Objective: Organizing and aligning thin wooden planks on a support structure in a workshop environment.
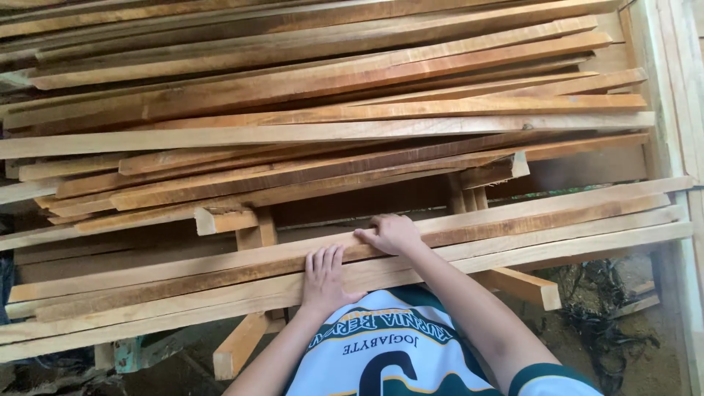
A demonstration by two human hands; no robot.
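Note:
My left hand [323, 277] lies flat, fingers together and pointing away, on a long pale wooden slat [183, 290] at the near edge of a big stack. My right hand [391, 233] rests a little farther in, its fingers curled over the top edge of a browner slat [513, 218] in the same near bundle. The near slats run left to right across the view, lying on short wooden cross pieces [240, 345]. Neither hand lifts anything; both press on the boards. My white and green jersey [396, 352] fills the bottom centre.
Behind the near bundle a large pile of long rough-sawn boards [330, 110] stretches across the whole view, some angled. A pale wooden frame [675, 88] stands at the right. Dirt floor with dark debris [601, 315] shows lower right; a teal object [136, 352] sits lower left.

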